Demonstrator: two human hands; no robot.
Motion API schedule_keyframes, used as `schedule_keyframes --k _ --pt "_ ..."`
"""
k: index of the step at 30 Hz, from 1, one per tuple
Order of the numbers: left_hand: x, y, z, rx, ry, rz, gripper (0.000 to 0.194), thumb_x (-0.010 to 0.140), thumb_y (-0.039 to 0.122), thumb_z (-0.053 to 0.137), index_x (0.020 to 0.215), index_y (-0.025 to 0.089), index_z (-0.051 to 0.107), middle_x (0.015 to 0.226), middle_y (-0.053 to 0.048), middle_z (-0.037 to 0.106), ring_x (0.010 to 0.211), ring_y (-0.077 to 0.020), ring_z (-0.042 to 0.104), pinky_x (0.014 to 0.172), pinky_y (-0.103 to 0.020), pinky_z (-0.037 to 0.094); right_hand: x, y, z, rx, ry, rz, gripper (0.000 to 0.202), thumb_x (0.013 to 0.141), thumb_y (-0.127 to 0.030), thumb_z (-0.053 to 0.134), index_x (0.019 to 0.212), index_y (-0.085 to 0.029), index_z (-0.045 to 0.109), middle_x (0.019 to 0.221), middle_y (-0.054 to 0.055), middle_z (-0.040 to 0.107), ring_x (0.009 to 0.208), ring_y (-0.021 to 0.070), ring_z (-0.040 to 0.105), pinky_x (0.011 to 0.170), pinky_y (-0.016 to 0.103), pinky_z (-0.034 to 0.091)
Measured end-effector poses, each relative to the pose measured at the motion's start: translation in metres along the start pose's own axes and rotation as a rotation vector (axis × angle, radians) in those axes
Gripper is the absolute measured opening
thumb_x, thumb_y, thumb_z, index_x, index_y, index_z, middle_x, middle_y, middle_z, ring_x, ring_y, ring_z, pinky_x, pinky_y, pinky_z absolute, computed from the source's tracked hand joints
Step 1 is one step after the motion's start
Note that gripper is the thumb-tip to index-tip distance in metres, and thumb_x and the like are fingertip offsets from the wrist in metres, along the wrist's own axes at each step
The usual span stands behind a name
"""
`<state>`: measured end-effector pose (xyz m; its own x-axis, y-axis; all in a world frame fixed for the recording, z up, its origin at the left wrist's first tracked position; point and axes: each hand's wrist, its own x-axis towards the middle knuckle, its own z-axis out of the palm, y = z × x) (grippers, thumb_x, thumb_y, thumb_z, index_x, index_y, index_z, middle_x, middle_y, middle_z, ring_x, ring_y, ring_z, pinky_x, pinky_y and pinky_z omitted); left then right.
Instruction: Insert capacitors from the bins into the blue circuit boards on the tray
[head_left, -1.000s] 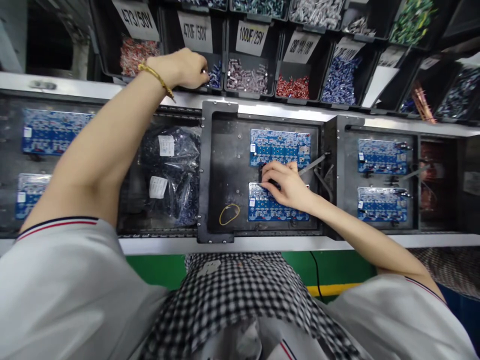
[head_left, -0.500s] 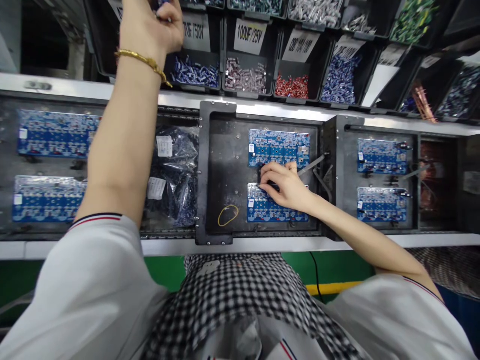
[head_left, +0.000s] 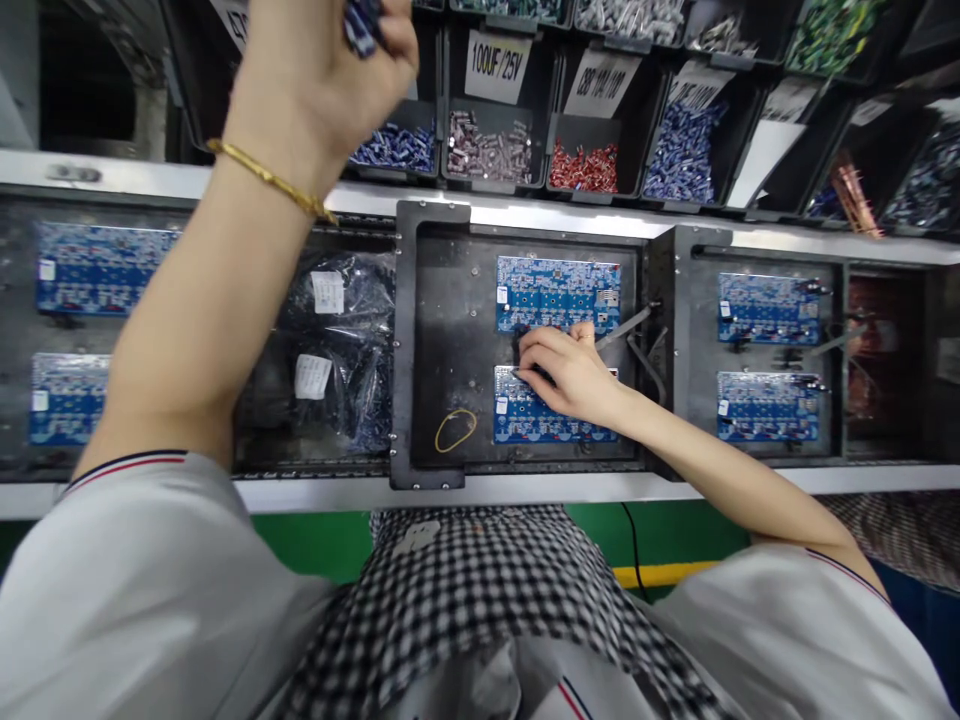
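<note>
My left hand (head_left: 360, 95) is raised over the parts bins at the top left, its fingers curled around blue capacitors (head_left: 363, 28). Part of that hand is cut off by the top edge. Over the two blue circuit boards in the middle frame, my right hand (head_left: 566, 368) has its thumb and fingertips pinched together. It covers part of the lower circuit board (head_left: 551, 425) and sits just below the upper circuit board (head_left: 555, 290). Something dark shows by the fingertips, but whether they hold it I cannot make out.
Bins of blue capacitors (head_left: 397, 148), pinkish capacitors (head_left: 487, 150) and red parts (head_left: 585, 168) line the back. A yellow rubber band (head_left: 455, 430) lies in the middle frame. Plastic bags (head_left: 352, 350) lie left of it. More boards (head_left: 769, 405) sit in the right frame.
My left hand has come lower and to the right, bringing the blue capacitors further into view. My right hand has hardly moved.
</note>
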<state>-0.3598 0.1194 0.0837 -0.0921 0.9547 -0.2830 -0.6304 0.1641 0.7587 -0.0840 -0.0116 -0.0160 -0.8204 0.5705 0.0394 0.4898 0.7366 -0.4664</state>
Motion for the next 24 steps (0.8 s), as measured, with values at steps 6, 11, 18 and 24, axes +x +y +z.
schedule_keyframes --k 6,11,18,24 --pt "-0.082 -0.07 0.004 0.078 0.043 -0.362 0.022 0.096 0.006 0.039 0.081 0.007 0.054 0.067 0.001 0.053 0.048 0.002 0.035 0.044 -0.01 0.017 0.001 -0.001 -0.004 -0.04 0.024 0.017 0.025 0.094 -0.033 0.053 0.074 -0.018 0.061 0.087 0.002 0.069 0.082 0.0192 0.06 0.077 0.036 0.021" --pt "-0.132 -0.118 -0.001 0.158 0.059 -0.564 0.022 0.094 0.02 0.052 0.077 0.007 0.059 0.065 0.0 0.052 0.045 0.0002 0.037 0.039 -0.012 0.021 0.012 -0.002 -0.029 0.241 0.214 0.224 0.027 0.088 -0.041 0.062 0.071 -0.02 0.061 0.076 0.0 0.07 0.073 0.0173 0.063 0.075 0.035 0.033" --pt "-0.144 -0.128 0.014 0.112 0.02 -0.591 0.024 0.094 0.021 0.052 0.074 0.01 0.055 0.061 0.003 0.043 0.044 -0.0002 0.034 0.04 -0.012 0.02 0.023 -0.01 -0.05 0.11 0.25 0.122 0.014 0.088 -0.029 0.055 0.083 -0.02 0.064 0.084 0.002 0.071 0.08 0.0189 0.064 0.08 0.037 0.031" --pt "-0.142 -0.133 0.008 0.228 0.066 -0.685 0.021 0.099 0.019 0.037 0.09 0.009 0.054 0.075 -0.005 0.063 0.046 -0.0028 0.046 0.045 -0.014 0.031 0.035 0.027 -0.041 -0.001 0.051 0.173 0.015 0.087 -0.026 0.049 0.084 -0.019 0.062 0.093 0.005 0.07 0.086 0.0222 0.06 0.08 0.039 0.024"
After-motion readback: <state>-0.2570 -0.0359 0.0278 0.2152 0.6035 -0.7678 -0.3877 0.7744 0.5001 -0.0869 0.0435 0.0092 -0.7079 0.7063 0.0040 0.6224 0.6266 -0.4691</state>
